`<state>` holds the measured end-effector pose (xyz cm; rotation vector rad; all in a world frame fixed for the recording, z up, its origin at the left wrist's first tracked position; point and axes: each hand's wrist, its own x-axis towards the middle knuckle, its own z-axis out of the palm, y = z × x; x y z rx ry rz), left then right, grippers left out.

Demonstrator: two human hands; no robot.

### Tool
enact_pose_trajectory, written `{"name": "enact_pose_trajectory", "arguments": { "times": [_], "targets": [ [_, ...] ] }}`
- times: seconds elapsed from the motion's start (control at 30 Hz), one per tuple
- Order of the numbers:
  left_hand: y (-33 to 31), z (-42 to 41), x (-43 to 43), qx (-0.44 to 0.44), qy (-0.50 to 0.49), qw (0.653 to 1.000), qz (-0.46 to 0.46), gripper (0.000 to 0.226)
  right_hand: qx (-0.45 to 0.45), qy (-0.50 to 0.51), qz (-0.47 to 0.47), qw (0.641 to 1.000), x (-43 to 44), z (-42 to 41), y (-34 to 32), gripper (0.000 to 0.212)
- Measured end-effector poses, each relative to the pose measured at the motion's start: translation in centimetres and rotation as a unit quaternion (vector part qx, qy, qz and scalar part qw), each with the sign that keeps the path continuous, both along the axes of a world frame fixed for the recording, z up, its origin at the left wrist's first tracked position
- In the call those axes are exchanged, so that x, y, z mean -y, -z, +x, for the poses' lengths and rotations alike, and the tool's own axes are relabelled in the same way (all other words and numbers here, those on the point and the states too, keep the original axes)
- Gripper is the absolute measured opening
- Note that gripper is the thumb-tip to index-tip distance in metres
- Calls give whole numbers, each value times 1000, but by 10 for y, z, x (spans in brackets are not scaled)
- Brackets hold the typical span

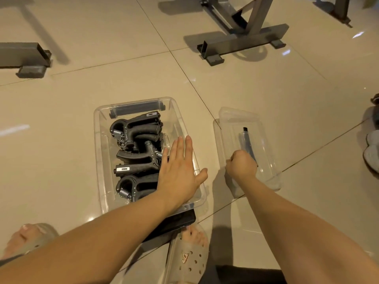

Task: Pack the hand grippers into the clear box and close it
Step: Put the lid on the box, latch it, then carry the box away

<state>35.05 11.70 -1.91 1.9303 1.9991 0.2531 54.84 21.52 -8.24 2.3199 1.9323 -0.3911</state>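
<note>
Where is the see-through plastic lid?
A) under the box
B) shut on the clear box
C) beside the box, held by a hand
C: the see-through plastic lid is right of the open clear plastic box, its near edge gripped by the right hand.

No legible text; sandal logo (pixel 185 261) unreadable.

Grey metal stands (pixel 246 39) on beige floor tiles (pixel 61 119); pale shoes (pixel 372 154) at right
</note>
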Motion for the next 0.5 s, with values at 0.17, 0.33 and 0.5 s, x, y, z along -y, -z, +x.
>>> {"name": "enact_pose_trajectory", "arguments": {
  "times": [0.17, 0.33, 0.5],
  "targets": [
    [-18, -8, -5, -4, 18, 998, -59, 105, -100, 54, 46, 992, 1, -20, -74, 17],
    [-70, -44, 2, 56, 13, 997, -48, 95, -173, 33, 76, 982, 22, -53, -155, 15],
    [-119, -78, 13, 131, -56, 990, -12, 72, -206, -23, 123, 971, 45, -87, -220, 22]
  ]
}}
